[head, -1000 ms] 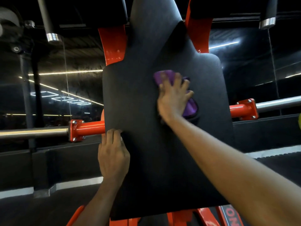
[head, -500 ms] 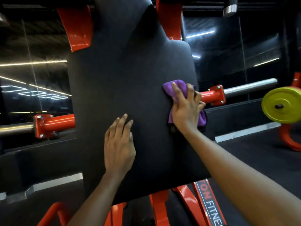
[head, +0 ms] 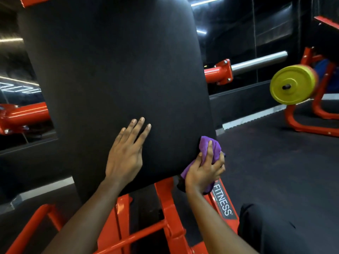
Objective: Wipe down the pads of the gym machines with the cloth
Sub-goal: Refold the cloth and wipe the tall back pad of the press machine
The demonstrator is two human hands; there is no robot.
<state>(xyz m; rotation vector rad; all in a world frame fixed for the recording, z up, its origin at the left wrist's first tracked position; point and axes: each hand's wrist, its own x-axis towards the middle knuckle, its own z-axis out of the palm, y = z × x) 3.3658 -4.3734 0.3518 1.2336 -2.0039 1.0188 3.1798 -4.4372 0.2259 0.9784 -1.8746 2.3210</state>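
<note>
A large black pad (head: 113, 74) on an orange machine fills the middle of the head view. My left hand (head: 126, 154) lies flat on its lower part, fingers straight and spread. My right hand (head: 204, 171) grips a bunched purple cloth (head: 211, 146) against the pad's lower right corner. Part of the cloth hangs below my palm.
The orange frame (head: 165, 208) with a "FITNESS" label runs beneath the pad. An orange sleeve with a steel bar (head: 256, 61) sticks out to the right. A yellow weight plate (head: 291, 85) sits on another orange stand at right, over dark rubber floor (head: 266, 162). A mirror wall stands behind.
My right hand has dragged the cloth down from the pad's right edge to its lower right corner. My left hand stays flat on the pad. The view has dropped lower.
</note>
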